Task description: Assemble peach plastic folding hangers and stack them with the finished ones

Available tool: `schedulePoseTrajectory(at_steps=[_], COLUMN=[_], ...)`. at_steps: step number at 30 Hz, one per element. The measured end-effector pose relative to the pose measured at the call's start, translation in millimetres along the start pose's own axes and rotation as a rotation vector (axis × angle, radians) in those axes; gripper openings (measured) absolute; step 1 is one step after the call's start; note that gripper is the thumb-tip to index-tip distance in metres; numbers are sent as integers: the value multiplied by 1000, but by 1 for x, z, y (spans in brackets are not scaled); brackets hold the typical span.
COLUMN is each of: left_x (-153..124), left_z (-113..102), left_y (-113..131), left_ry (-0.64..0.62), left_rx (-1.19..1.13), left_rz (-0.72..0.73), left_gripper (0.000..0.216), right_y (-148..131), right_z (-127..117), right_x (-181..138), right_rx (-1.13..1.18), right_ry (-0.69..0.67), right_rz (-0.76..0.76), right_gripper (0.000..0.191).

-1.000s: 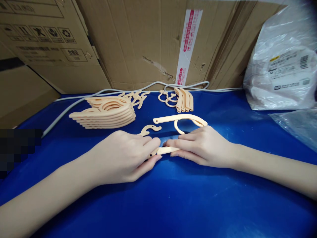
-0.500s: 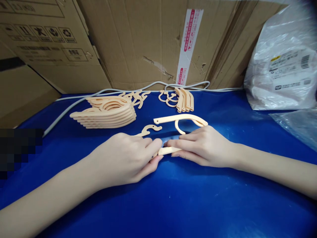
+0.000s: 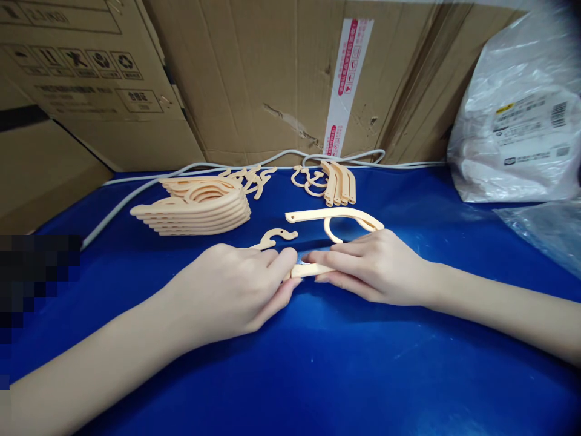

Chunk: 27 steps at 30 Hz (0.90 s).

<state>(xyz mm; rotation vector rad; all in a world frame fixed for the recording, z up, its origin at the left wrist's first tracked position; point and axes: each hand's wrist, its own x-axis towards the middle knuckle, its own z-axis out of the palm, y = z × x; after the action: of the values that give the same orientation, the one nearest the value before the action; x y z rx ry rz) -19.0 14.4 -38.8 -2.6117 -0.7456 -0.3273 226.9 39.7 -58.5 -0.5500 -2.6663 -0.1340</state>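
Both hands meet at the middle of a blue table (image 3: 318,363). My left hand (image 3: 231,287) is closed, pinching the left end of a peach plastic hanger arm (image 3: 308,270). My right hand (image 3: 372,266) is closed on the same arm from the right, fingers laid along it. A small peach hook piece (image 3: 275,237) pokes out just behind my left fingers. A second curved hanger arm (image 3: 336,219) lies on the table just behind my right hand.
A stack of peach hangers (image 3: 195,209) sits at the back left, loose hooks (image 3: 252,177) and a bundle of arms (image 3: 338,184) behind. A grey cable (image 3: 149,184) runs along cardboard boxes (image 3: 272,79). Plastic bags (image 3: 517,121) fill the right.
The hands and the hanger arm between them have edged slightly away from me and closer together; otherwise nothing has moved.
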Motion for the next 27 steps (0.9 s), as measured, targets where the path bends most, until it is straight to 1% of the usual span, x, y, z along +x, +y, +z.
schedulePoseTrajectory(at_steps=[4,10,15,18,21,25,27], left_x=[1,-1,-7,-9,-8,-5,-3], left_z=[-2,-1,5,7,6,1,-2], left_y=[0,-2,-5,-7,-8,-10,-12], left_ry=[9,4,7,-8,-22,-33,-51], left_rx=[9,-71,-161,-171,-138,-67,-34], left_rz=[-33,-60,-147,-197,-218,-205,-201], left_gripper=[31,24,20,19,21,22,24], right_y=[-2,-3,-3,-1,1,6,10], right_z=[0,0,-3,-4,-5,-5,-3], right_x=[0,-2,2,3,3,0,-1], right_rx=[-43,-77,-146,-173,-134,1,104], right_ry=[21,120,223,252,278,299,346], right_rz=[16,55,99,162,248,406,468], right_gripper=[34,31,26,25,24,21,17])
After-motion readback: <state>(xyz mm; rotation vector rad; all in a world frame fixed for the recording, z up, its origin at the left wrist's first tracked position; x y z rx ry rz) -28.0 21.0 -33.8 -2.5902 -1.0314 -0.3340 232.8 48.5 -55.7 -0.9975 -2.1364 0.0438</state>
